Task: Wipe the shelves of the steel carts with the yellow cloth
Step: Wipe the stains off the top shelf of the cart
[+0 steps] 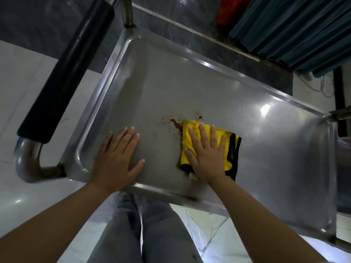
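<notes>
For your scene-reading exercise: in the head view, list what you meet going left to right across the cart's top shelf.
Black handle → left hand flat on the steel shelf → brown spill → right hand pressing the yellow cloth → bare shelf.

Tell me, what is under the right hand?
The folded yellow cloth, pressed flat on the steel shelf by the right hand. Whether the brown spill continues beneath is hidden.
</notes>
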`<state>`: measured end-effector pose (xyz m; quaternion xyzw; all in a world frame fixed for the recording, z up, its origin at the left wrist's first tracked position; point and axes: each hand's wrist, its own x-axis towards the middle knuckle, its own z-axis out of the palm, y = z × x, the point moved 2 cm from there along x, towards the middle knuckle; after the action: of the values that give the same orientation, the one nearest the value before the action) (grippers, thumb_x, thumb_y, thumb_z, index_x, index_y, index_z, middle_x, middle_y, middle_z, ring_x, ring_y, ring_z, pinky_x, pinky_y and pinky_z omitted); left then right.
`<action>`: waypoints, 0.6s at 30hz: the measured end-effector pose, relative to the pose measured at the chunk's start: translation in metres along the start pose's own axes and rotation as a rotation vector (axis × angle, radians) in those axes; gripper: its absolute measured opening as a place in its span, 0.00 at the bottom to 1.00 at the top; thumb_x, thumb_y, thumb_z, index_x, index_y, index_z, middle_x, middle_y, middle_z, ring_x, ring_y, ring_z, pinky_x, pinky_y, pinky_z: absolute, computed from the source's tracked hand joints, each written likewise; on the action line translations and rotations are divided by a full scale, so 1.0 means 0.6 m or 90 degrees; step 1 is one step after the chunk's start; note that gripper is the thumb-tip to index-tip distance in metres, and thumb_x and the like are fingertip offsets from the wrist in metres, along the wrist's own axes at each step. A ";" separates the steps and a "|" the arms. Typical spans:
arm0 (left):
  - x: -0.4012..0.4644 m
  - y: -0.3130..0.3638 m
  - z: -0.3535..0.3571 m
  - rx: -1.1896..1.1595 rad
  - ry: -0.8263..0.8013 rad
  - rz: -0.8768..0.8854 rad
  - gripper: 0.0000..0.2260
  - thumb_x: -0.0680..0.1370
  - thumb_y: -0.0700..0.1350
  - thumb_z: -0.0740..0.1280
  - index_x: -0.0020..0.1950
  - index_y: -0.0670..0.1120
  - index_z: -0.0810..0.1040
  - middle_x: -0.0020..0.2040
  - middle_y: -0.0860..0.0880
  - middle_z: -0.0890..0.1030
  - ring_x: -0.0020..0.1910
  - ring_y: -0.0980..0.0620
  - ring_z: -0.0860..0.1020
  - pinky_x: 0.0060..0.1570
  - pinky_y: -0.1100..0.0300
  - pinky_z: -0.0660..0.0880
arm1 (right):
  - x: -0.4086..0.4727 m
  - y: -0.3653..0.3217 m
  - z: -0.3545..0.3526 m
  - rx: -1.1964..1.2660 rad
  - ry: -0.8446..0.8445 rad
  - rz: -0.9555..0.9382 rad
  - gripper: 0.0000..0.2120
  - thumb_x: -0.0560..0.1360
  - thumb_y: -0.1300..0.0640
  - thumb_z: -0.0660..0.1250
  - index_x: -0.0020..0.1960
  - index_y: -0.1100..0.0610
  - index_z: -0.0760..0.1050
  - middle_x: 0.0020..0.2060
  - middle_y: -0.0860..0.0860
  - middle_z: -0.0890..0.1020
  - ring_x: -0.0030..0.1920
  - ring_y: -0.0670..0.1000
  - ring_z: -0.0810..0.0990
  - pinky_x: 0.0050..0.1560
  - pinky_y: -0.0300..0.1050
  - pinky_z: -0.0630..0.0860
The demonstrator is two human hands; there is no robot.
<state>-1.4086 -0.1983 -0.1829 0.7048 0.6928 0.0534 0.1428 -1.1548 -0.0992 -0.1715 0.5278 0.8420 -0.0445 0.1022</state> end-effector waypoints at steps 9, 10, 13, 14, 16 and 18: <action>0.005 -0.004 0.006 0.006 0.007 -0.014 0.32 0.77 0.61 0.56 0.75 0.42 0.64 0.75 0.42 0.64 0.76 0.46 0.59 0.73 0.42 0.55 | 0.211 0.021 -0.043 0.036 0.006 -0.022 0.30 0.79 0.36 0.43 0.77 0.44 0.42 0.78 0.47 0.47 0.77 0.57 0.42 0.72 0.67 0.41; 0.005 -0.003 0.006 0.003 0.013 -0.015 0.32 0.77 0.61 0.56 0.75 0.42 0.64 0.76 0.43 0.64 0.76 0.46 0.59 0.73 0.42 0.55 | 0.232 0.022 -0.046 0.049 0.004 -0.020 0.29 0.80 0.37 0.43 0.77 0.43 0.42 0.78 0.46 0.46 0.77 0.56 0.41 0.72 0.66 0.40; 0.007 -0.005 0.007 0.001 0.030 -0.015 0.32 0.77 0.61 0.57 0.75 0.43 0.64 0.76 0.43 0.63 0.76 0.46 0.59 0.73 0.42 0.56 | 0.296 0.030 -0.059 0.103 -0.004 -0.034 0.25 0.81 0.39 0.42 0.77 0.41 0.45 0.78 0.44 0.47 0.77 0.53 0.40 0.73 0.65 0.37; 0.007 -0.006 0.008 0.006 0.029 -0.018 0.32 0.77 0.61 0.57 0.75 0.44 0.63 0.76 0.43 0.63 0.76 0.46 0.59 0.73 0.42 0.56 | 0.315 0.033 -0.064 0.123 -0.004 -0.046 0.24 0.81 0.40 0.42 0.77 0.40 0.47 0.78 0.43 0.48 0.77 0.53 0.40 0.73 0.64 0.37; 0.007 -0.007 0.011 0.011 0.032 -0.024 0.33 0.76 0.62 0.57 0.76 0.45 0.62 0.76 0.44 0.62 0.76 0.47 0.58 0.74 0.44 0.55 | 0.349 0.037 -0.074 0.139 0.003 -0.072 0.24 0.82 0.41 0.42 0.77 0.40 0.49 0.78 0.43 0.49 0.78 0.52 0.41 0.73 0.64 0.37; 0.007 -0.008 0.014 0.016 0.034 -0.020 0.33 0.76 0.63 0.57 0.76 0.45 0.62 0.76 0.44 0.62 0.76 0.47 0.57 0.74 0.44 0.54 | 0.369 0.040 -0.079 0.137 0.009 -0.086 0.23 0.82 0.42 0.42 0.76 0.40 0.49 0.78 0.43 0.50 0.78 0.52 0.41 0.73 0.64 0.38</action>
<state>-1.4110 -0.1951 -0.1929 0.6941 0.7078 0.0612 0.1163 -1.2327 0.1145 -0.1730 0.4780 0.8668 -0.1373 0.0359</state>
